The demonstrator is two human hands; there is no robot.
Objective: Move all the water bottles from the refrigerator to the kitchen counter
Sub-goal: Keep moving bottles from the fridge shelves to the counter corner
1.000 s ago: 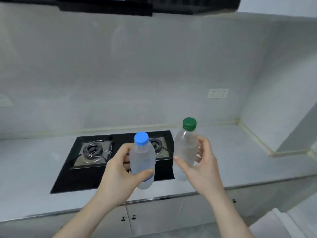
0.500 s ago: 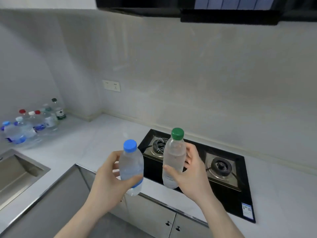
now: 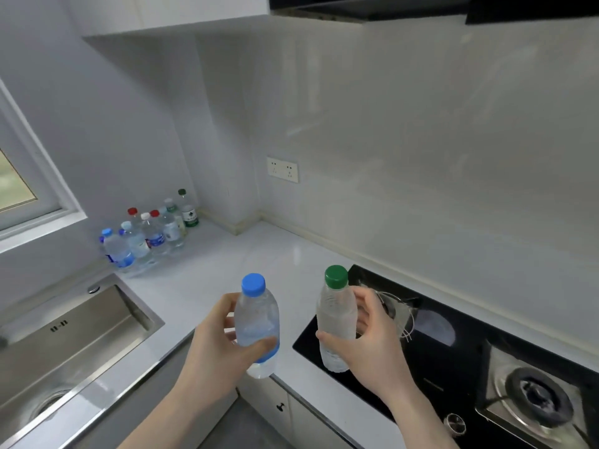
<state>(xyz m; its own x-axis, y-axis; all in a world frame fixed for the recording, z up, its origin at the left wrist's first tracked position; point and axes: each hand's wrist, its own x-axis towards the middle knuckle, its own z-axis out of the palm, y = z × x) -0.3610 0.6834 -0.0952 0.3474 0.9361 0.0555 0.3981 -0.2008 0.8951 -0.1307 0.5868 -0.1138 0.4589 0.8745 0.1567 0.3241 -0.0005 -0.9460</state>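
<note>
Blue-capped bottle [image 3: 257, 322] upright in left hand [image 3: 210, 351], seemingly above counter [image 3: 259, 254].

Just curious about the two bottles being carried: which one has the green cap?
The bottle in the right hand, the green-capped bottle nearer the stove. The left hand holds the blue-capped bottle.

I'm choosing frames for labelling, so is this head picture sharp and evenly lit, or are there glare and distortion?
Head view: soft daylight, no hard shadows; pale glare streaks on the wall tiles; wide-angle bending tilts the window and the sink; both held bottles, blue-capped and green-capped, are fairly sharp; the far bottle group is too soft to read labels.
</note>
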